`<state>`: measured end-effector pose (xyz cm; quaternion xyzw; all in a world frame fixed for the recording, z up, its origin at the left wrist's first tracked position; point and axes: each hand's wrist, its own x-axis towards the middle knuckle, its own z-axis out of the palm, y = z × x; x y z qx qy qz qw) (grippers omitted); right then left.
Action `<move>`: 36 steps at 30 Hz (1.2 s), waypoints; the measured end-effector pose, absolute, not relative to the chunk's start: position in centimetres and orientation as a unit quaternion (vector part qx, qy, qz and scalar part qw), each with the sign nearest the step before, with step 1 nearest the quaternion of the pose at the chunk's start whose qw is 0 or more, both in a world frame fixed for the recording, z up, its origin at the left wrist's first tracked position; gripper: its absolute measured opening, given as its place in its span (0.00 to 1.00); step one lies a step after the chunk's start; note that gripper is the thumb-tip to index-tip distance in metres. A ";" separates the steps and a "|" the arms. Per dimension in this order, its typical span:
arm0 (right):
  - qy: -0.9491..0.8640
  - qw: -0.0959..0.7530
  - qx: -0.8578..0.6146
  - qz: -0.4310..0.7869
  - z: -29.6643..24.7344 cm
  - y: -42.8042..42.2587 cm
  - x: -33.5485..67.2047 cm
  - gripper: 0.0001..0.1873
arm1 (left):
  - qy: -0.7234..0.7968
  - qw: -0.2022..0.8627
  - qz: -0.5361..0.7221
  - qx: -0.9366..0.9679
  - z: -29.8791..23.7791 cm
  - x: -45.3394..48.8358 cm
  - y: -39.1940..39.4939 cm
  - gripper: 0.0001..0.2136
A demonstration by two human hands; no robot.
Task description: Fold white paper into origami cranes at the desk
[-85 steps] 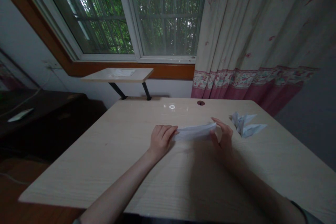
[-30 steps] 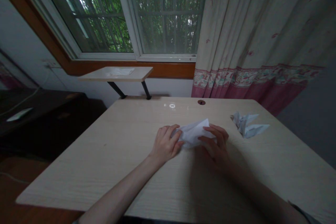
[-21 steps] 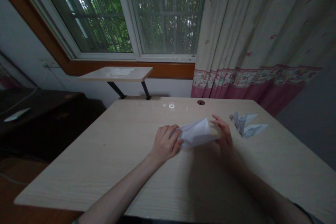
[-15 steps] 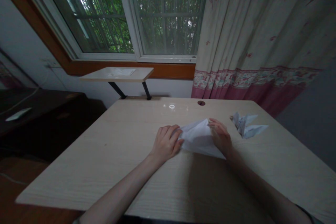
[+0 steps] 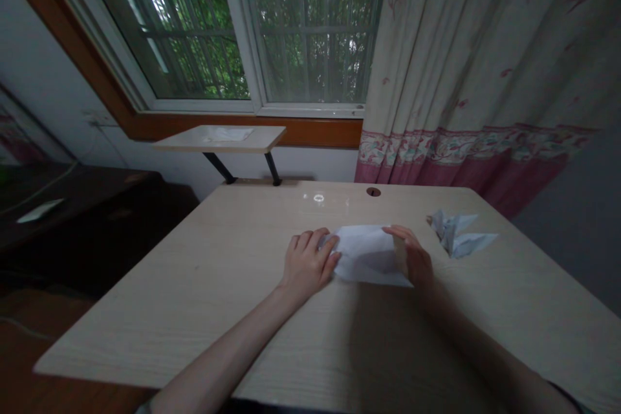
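A sheet of white paper (image 5: 366, 255) lies between my hands on the pale wooden desk (image 5: 233, 259). My left hand (image 5: 310, 262) is closed at the paper's left edge, with thumb and fingers over it. At the right edge my right hand (image 5: 414, 259) has its fingertips on the upper corner; part of that side is hidden behind the hand. To the right of my right hand sit folded white paper pieces (image 5: 456, 233) with pointed tips, shaped like paper cranes.
A small raised shelf (image 5: 266, 136) on black legs stands at the desk's back left, with white paper (image 5: 229, 134) on it. A round cable hole (image 5: 373, 192) is near the back edge. A floral curtain (image 5: 466, 103) hangs behind, and a dark table (image 5: 97, 207) stands at left.
The paper's raised upper point has come down, so its top edge now runs nearly level. My right hand has moved slightly down with it; my left hand stays at the left edge.
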<state>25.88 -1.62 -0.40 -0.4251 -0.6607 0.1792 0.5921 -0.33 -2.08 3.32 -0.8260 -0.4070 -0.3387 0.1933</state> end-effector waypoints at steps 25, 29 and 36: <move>-0.742 0.553 -0.377 -0.039 -0.2 -1.6 26.1 0.10 | -0.384 0.104 -0.404 -0.824 2.8 -0.6 -1.5 0.10; -0.732 0.560 -0.383 -0.063 -0.1 -1.4 26.0 0.08 | -0.367 0.097 -0.425 -0.822 2.9 -0.6 -1.5 0.08; -0.712 0.576 -0.398 -0.056 -0.5 -1.2 26.0 0.05 | -0.348 0.058 -0.460 -0.814 2.8 -0.6 -1.6 0.12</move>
